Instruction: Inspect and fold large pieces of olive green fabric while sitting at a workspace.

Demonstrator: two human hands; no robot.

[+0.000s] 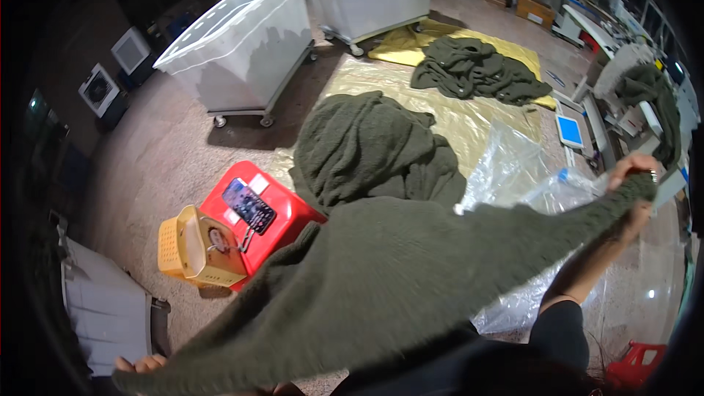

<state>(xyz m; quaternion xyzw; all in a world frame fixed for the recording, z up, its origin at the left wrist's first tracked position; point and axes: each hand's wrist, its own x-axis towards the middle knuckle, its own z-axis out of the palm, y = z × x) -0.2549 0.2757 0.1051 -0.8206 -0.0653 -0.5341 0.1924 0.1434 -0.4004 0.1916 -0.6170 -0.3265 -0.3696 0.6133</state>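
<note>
A dark green knitted piece (381, 264) is stretched wide in front of me, slanting from the lower left up to the right. Which garment or part it is, I cannot tell. My left hand (143, 364) grips its lower left corner, with only some fingers showing. At the opposite end, my right hand (632, 183) is closed round the edge, arm held out. Just beyond the stretched piece lies a large heap of dark green knitwear (370, 147), partly covered by it. Clear plastic film (513, 169) lies below the right end.
A red stool (282, 224) carries a phone (249, 205); a yellow basket (198, 249) adjoins it. Wheeled white bins (249, 51) stand behind. Another green heap (473, 70) lies on yellow sheeting (352, 77). Right are a blue-screened device (569, 132) and machinery; a red object (636, 367) sits lower right.
</note>
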